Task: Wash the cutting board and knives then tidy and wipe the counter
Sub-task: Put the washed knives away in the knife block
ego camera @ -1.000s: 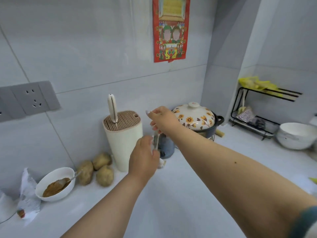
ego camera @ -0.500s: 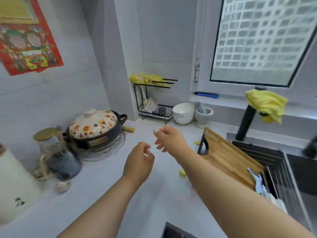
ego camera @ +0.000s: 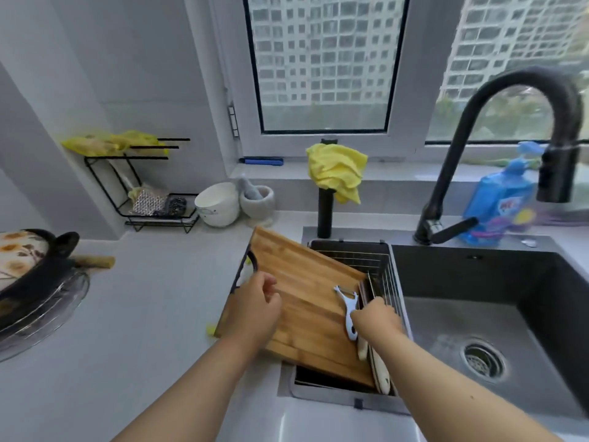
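Note:
A wooden cutting board (ego camera: 306,301) with a black handle lies tilted, half on the counter and half over the wire drain rack (ego camera: 366,260) in the sink. A white peeler (ego camera: 347,311) rests on its right edge. Cream-handled knives (ego camera: 379,374) stand in the rack just right of the board. My left hand (ego camera: 258,311) hovers over the board's left part, fingers loosely curled, holding nothing. My right hand (ego camera: 376,320) reaches down onto the knives beside the peeler. Its fingertips are hidden, so any grip is unclear.
A black faucet (ego camera: 510,122) arches over the dark sink basin (ego camera: 478,314). A yellow cloth (ego camera: 338,173) hangs on a black post, with a blue bottle (ego camera: 500,205) behind the sink. White bowl (ego camera: 216,202), mortar (ego camera: 258,199) and wire shelf (ego camera: 149,199) stand at the back, a floral pot (ego camera: 28,260) at the left.
The view has swung right from the knife block to the sink. Both hands left the block area, crossed the counter empty, and now sit over the cutting board and knives.

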`<state>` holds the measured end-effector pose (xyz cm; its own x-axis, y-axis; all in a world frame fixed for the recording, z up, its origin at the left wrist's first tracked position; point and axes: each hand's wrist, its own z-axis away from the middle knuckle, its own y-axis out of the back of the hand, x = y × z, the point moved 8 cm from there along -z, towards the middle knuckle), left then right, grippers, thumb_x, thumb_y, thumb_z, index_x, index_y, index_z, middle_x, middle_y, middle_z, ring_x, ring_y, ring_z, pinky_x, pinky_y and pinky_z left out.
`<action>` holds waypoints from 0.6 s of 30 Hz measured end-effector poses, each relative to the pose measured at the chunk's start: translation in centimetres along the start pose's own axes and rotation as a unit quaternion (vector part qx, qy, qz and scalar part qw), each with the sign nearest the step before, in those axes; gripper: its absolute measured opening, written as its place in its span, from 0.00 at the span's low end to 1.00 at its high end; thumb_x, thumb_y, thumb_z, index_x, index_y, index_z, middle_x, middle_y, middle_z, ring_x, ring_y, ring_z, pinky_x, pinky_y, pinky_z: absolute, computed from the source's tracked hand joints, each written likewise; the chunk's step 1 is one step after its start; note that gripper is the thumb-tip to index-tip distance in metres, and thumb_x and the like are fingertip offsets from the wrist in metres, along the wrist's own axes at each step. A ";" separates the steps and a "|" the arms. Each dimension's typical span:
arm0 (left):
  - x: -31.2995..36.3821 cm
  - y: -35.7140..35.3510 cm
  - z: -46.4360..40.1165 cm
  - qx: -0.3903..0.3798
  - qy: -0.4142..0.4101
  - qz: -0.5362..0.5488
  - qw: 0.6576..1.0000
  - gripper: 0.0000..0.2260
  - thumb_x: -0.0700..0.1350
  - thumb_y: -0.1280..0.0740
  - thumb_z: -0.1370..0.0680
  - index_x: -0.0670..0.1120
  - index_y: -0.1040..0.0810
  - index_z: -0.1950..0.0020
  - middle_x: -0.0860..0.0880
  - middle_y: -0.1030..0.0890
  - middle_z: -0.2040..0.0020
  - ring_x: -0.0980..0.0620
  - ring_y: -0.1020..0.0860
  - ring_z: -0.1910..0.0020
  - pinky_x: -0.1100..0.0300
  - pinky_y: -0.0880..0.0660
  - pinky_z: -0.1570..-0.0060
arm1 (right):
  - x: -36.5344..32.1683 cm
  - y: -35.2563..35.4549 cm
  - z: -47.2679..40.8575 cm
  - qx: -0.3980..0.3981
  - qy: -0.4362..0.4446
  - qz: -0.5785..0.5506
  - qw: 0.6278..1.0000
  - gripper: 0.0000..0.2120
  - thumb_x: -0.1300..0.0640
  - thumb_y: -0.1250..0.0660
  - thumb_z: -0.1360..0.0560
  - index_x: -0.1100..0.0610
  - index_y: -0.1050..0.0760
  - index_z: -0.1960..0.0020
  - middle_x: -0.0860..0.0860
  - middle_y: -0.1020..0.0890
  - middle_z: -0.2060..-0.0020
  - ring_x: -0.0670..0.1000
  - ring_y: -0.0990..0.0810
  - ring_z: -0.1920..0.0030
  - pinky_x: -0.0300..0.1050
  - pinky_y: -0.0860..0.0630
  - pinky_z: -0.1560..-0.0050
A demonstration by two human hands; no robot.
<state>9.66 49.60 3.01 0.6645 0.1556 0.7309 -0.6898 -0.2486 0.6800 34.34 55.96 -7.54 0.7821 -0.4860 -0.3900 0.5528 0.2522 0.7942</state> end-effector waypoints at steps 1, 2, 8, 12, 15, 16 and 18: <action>0.3 -0.7 0.0 -0.006 0.003 0.006 1.000 0.08 0.43 0.38 0.23 0.53 0.28 0.45 0.57 0.24 0.52 0.59 0.25 0.55 0.63 0.27 0.59 | 0.8 -0.4 -0.4 -0.018 -0.015 0.021 1.000 0.23 0.54 0.35 0.26 0.59 0.36 0.34 0.58 0.28 0.38 0.58 0.25 0.42 0.48 0.23 0.49; 0.5 -1.4 -0.1 -0.012 0.005 0.013 1.000 0.08 0.43 0.38 0.22 0.53 0.28 0.46 0.56 0.23 0.52 0.59 0.24 0.55 0.64 0.27 0.59 | 1.5 -0.8 -0.7 -0.032 -0.025 0.036 0.999 0.25 0.54 0.35 0.26 0.59 0.37 0.33 0.57 0.27 0.38 0.57 0.24 0.42 0.48 0.23 0.48; 1.2 -4.0 0.0 -0.035 0.007 0.024 0.999 0.08 0.42 0.38 0.22 0.52 0.28 0.45 0.55 0.24 0.52 0.59 0.25 0.55 0.64 0.25 0.61 | 3.3 -2.2 -2.3 -0.077 -0.055 0.087 0.992 0.34 0.54 0.34 0.25 0.61 0.47 0.26 0.57 0.27 0.36 0.57 0.24 0.39 0.49 0.24 0.44; 1.1 -4.7 0.2 -0.032 0.016 0.024 0.999 0.09 0.42 0.38 0.22 0.50 0.27 0.43 0.54 0.24 0.52 0.58 0.25 0.55 0.65 0.26 0.61 | 3.3 -3.5 -2.8 -0.109 -0.039 0.005 0.993 0.33 0.50 0.33 0.26 0.62 0.41 0.27 0.58 0.28 0.34 0.58 0.28 0.35 0.51 0.29 0.37; 0.8 -5.0 0.5 -0.036 0.024 0.025 0.999 0.09 0.41 0.38 0.23 0.50 0.27 0.43 0.54 0.24 0.52 0.57 0.24 0.56 0.66 0.27 0.64 | 3.4 -3.5 -3.1 -0.098 -0.030 -0.040 0.994 0.29 0.53 0.36 0.26 0.62 0.38 0.29 0.60 0.30 0.33 0.60 0.31 0.33 0.52 0.32 0.35; 0.7 -5.1 0.6 -0.037 0.027 0.026 0.999 0.09 0.41 0.38 0.23 0.50 0.27 0.44 0.53 0.24 0.52 0.56 0.24 0.56 0.64 0.26 0.64 | 3.5 -3.4 -3.2 -0.088 -0.027 -0.033 0.995 0.28 0.54 0.36 0.26 0.62 0.38 0.29 0.60 0.31 0.33 0.60 0.31 0.33 0.52 0.33 0.35; 0.4 -5.2 0.6 -0.035 0.032 0.026 0.999 0.09 0.41 0.38 0.23 0.50 0.27 0.45 0.53 0.24 0.52 0.54 0.23 0.56 0.60 0.23 0.62 | 3.8 -3.6 -3.5 -0.077 -0.018 -0.025 0.997 0.28 0.54 0.36 0.25 0.63 0.38 0.29 0.60 0.30 0.33 0.60 0.30 0.33 0.52 0.33 0.36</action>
<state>13.66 50.34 -0.26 0.6089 0.2059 0.7660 -0.7429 -0.1903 0.6417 36.28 56.09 -13.52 0.7433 -0.5297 -0.4086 0.6305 0.3506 0.6924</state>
